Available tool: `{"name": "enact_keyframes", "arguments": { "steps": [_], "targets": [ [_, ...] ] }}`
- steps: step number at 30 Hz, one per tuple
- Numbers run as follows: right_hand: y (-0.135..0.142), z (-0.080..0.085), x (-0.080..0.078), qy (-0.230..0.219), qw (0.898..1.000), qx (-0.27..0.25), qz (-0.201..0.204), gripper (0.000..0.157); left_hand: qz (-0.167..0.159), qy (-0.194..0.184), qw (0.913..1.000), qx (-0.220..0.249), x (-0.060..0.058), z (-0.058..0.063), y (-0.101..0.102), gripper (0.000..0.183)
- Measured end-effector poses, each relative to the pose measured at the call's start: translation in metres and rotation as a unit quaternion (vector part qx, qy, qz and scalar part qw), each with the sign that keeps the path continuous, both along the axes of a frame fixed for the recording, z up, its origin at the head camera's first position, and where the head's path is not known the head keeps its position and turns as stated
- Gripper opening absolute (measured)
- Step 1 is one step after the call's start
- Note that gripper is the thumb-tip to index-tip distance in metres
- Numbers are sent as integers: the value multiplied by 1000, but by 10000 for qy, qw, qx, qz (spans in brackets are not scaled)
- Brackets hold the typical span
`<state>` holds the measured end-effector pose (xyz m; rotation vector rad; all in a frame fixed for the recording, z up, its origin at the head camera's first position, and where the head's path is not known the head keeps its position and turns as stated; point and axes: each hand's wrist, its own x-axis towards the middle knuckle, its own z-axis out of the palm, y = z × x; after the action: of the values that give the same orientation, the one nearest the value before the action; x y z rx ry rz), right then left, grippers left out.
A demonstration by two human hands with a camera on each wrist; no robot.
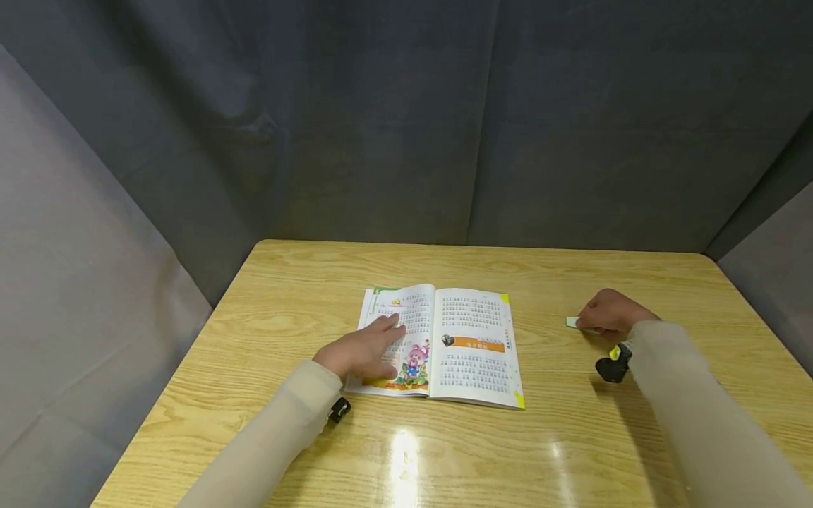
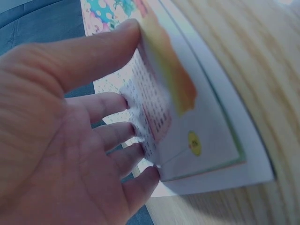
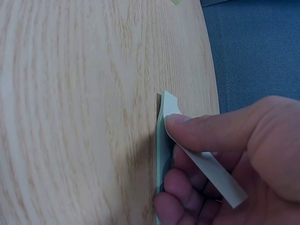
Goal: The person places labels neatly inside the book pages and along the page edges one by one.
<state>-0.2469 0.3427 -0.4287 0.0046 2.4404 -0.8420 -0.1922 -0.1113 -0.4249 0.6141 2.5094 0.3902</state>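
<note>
Two hands are at work in the head view, well apart over a wooden table (image 1: 470,462). An open book (image 1: 435,346) lies near the middle, its pages facing up. The left hand (image 1: 362,351) rests on the left page with its fingers spread, just left of a printed picture of a pink character. Off to the right of the book, the right hand (image 1: 612,312) holds a small pale paper strip (image 1: 571,322) close to the tabletop, one end showing at the left of its fingers.

In the left wrist view, the thumb lies apart from the four fingers, which are nearly straight and touch the page; nothing is gripped. This looks like steadying the book.

In the right wrist view, the thumb presses the strip against curled fingers in a narrow pinch. The strip bends away from a thin greenish piece of paper (image 3: 161,145) beneath it, though whether the two are joined is hidden by the fingers. The step in hand appears to be lifting or separating the strip. The next move, I judge, calls for a firm pinch, a gentle pull so the paper doesn't tear, and a light left hand on the page.
</note>
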Motion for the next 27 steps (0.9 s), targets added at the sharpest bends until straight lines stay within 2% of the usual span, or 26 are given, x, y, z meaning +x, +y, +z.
{"name": "enact_keyframes", "arguments": {
  "steps": [16,27],
  "targets": [
    [1,3,1,-181,9997,-145,72,24,31,25,10000,24,-1,-1,0,79],
    [2,3,1,-100,9998,-129,150,22,43,25,10000,1,1,0,0,79]
  ]
}}
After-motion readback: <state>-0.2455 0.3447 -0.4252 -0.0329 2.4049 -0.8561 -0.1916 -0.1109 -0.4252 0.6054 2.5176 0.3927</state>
